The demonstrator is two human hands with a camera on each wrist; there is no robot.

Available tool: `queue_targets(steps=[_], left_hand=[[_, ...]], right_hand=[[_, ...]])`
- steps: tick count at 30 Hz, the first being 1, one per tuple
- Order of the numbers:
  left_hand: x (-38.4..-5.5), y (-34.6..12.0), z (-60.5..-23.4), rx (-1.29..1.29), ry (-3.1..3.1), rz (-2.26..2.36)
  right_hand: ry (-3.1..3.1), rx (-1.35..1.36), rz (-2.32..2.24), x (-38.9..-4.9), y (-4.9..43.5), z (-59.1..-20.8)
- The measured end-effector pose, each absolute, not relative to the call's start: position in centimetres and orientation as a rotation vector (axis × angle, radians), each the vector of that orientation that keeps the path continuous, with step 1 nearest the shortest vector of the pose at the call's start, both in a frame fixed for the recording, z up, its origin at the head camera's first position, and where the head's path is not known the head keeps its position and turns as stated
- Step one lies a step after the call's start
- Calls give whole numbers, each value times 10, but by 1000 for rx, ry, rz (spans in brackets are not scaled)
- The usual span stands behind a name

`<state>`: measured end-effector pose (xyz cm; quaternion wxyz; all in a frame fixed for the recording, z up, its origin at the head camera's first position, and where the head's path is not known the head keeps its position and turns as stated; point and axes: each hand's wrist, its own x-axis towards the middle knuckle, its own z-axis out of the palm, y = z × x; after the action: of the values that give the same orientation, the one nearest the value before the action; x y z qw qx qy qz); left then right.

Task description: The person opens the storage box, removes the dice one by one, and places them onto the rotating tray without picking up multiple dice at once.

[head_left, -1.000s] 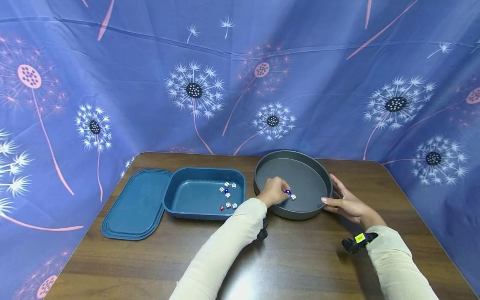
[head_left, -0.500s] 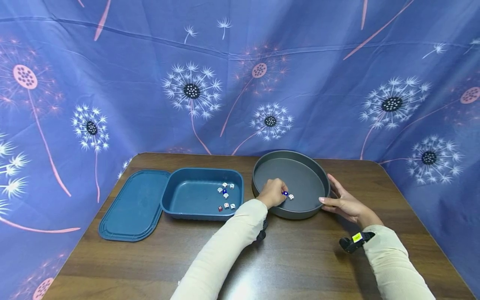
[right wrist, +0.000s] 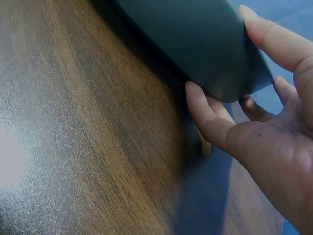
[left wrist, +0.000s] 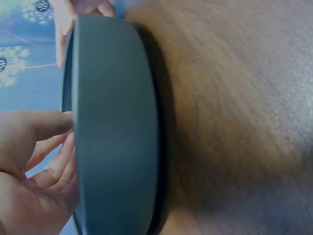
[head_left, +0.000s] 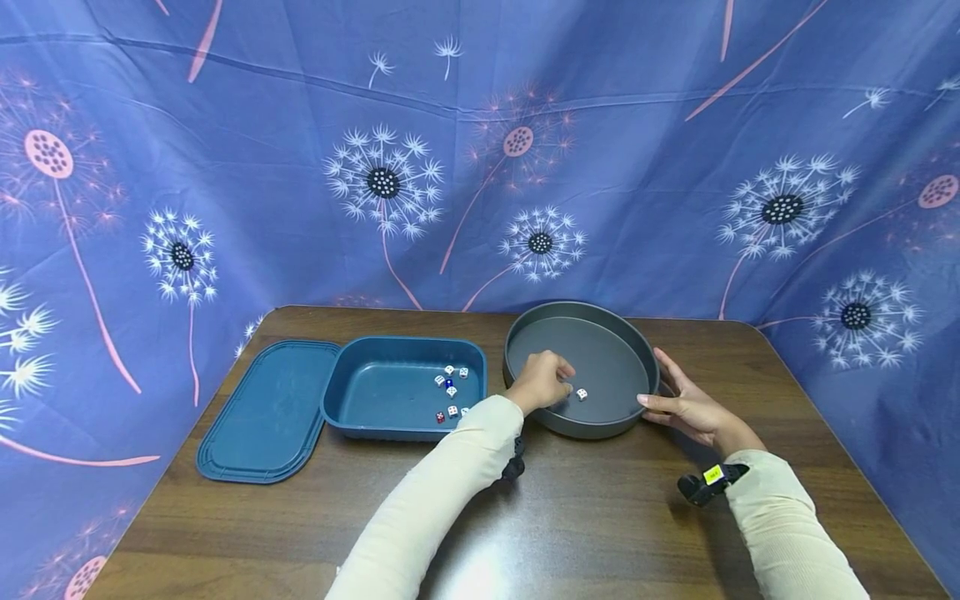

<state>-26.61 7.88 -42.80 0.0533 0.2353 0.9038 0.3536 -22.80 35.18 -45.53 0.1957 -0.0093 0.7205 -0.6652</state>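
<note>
My left hand reaches over the near left rim of a round dark grey baking pan. Its fingers are curled in a pinch, and the blue die seen earlier at the fingertips is now hidden by them. In the left wrist view the pan wall covers those fingertips. A white die lies on the pan floor just right of the left hand. At the pan's right side, my right hand grips the wall, thumb on the rim and fingers lower on the outside.
Left of the pan stands a blue rectangular box holding several white dice, a blue die and a red die. A flat blue lid lies at its left, on the wooden table. Behind hangs a patterned cloth.
My left hand has drawn slightly left, and the blue die by its fingertips has gone from sight. The right hand keeps its grip on the pan.
</note>
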Motion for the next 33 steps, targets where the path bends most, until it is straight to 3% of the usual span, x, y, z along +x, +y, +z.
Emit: queue_targets(steps=[20,33], left_hand=[[-267,22,-401,684,2648,1221],[-264,-45,-404,582,2688,1240]], right_hand=[[2051,-53,-1843,-229,354,-458],[2026,-61,-1859,-229,353,-458]])
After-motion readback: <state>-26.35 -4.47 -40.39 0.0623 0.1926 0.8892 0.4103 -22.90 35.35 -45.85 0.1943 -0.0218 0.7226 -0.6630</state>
